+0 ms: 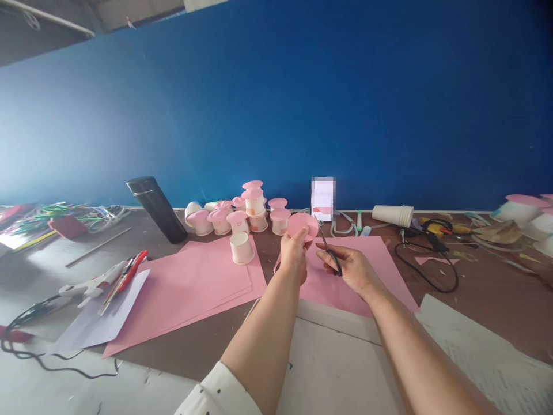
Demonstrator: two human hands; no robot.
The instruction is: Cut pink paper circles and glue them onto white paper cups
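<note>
My left hand [296,253] pinches a round pink paper disc [307,223], held up above the table. In my right hand [349,268] is a pair of dark-handled scissors [332,256], fingers curled through the handles. The blades point up along the disc's right edge; whether they touch it I cannot tell. Beneath both hands lies a pink paper sheet [371,259]. More pink sheets [194,282] are spread to the left, with one white paper cup [242,248] standing on them. Behind it, several paper cups [258,222] carry pink paper tops, some stacked.
A black bottle [159,210] stands back left. A glue gun [93,282] and a red cutter knife [129,274] lie on white paper [108,323]. A phone [323,199] leans at the wall. Stacked cups [393,215] and a black cable [425,276] lie on the right.
</note>
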